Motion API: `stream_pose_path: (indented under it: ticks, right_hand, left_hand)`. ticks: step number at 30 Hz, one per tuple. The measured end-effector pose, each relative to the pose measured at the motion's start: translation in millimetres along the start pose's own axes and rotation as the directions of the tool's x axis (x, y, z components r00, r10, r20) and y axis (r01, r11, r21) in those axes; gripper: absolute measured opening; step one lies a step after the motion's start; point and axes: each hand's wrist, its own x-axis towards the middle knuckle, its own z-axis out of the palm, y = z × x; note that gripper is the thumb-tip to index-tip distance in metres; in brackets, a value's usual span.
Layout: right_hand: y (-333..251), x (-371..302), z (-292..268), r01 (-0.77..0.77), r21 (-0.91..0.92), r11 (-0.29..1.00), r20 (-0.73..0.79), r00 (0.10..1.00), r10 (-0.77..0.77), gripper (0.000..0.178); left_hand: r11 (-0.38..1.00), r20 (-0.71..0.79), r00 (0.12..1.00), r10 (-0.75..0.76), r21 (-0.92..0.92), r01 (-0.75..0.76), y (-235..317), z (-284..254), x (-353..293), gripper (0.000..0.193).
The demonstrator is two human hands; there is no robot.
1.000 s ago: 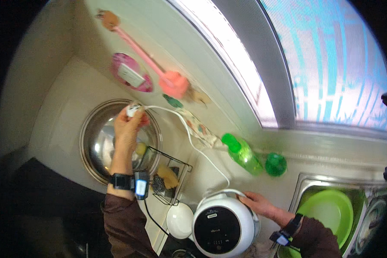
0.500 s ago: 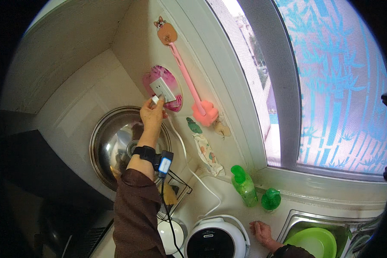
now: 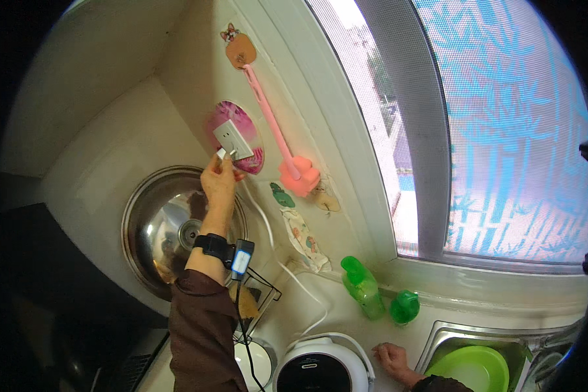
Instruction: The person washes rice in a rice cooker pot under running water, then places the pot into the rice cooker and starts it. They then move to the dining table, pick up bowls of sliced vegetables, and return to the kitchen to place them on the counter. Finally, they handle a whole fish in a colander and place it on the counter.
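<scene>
My left hand reaches up to the wall and pinches a white plug at the lower part of a white wall socket. Whether its prongs are in the socket cannot be made out. A white cord runs down from there to a white rice cooker with a black lid top. Beside the cooker, my right hand rests on the counter with its fingers curled in and nothing visible in them. Pink patterned backing surrounds the socket.
A large metal lid leans behind my left arm. On the wall hangs a pink long-handled brush. Two green bottles stand below the window. A green basin sits in the metal sink. A white bowl is near the cooker.
The whole view has shifted, so the scene sits slightly further left. My left hand keeps its pinch on the plug by the socket; my right hand stays beside the cooker.
</scene>
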Motion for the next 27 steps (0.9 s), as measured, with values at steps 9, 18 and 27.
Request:
stream_pose_path:
  ticks: [9, 18, 27]
  right_hand:
    - [4.2, 0.8, -0.4, 0.063, -0.11, 0.992, 0.011, 0.998, -0.062, 0.029]
    - [1.8, -0.6, -0.8, -0.017, -0.114, 0.993, 0.031, 0.999, 0.021, 0.029]
    - [-5.1, -1.6, 0.4, -0.051, -0.118, 0.992, 0.038, 0.998, 0.056, 0.027]
  left_hand:
    - [0.956, -0.169, 0.983, 0.068, 0.292, -0.016, 3.6, 9.0, 12.6, 0.046]
    - [0.998, -0.07, 0.996, 0.046, 0.046, -0.043, -1.5, 3.4, 14.4, 0.037]
    - [0.971, -0.136, 0.99, 0.019, -0.232, -0.051, 1.2, 10.5, 8.5, 0.032]
